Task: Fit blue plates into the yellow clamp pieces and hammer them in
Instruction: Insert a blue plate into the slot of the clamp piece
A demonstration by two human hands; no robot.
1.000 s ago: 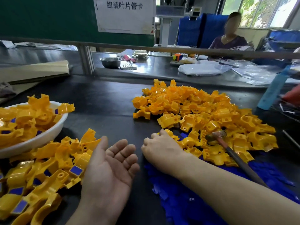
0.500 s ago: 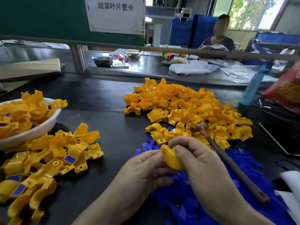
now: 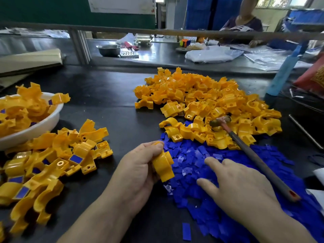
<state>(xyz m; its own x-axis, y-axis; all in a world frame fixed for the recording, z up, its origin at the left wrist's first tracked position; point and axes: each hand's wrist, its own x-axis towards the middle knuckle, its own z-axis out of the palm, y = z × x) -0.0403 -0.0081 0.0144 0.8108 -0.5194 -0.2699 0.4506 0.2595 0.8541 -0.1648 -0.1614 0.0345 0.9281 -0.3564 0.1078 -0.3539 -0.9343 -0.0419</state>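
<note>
Your right hand (image 3: 242,183) has come off the clamp (image 3: 164,165) that both hands held a moment ago and is now out over the plates (image 3: 189,151). Your left hand (image 3: 138,169) has the clamp alone.

Your left fingers curl over the clamp's top and grip it. Its arched body sticks out to the right, above the near-left edge of the blue heap. You cannot tell from this side whether a plate sits in it.

Your right hand is palm down with the fingers spread and fairly straight, gripping nothing. Its forefinger (image 3: 213,161) and thumb point toward the clamp, low over the plates. Whether the fingertips touch them cannot be told.

The plates lie in a wide heap on the dark table (image 3: 108,106), running from between your hands out to the right. The hammer (image 3: 254,156) lies slantwise across that heap. Its head rests on the loose clamps (image 3: 201,95) piled just beyond the plates, and its handle end points back toward your right side.

On your left lies a heap of fitted clamps (image 3: 57,155), several showing a blue plate. It lies just beside a white bowl (image 3: 43,123) filled with more yellow pieces.
</note>
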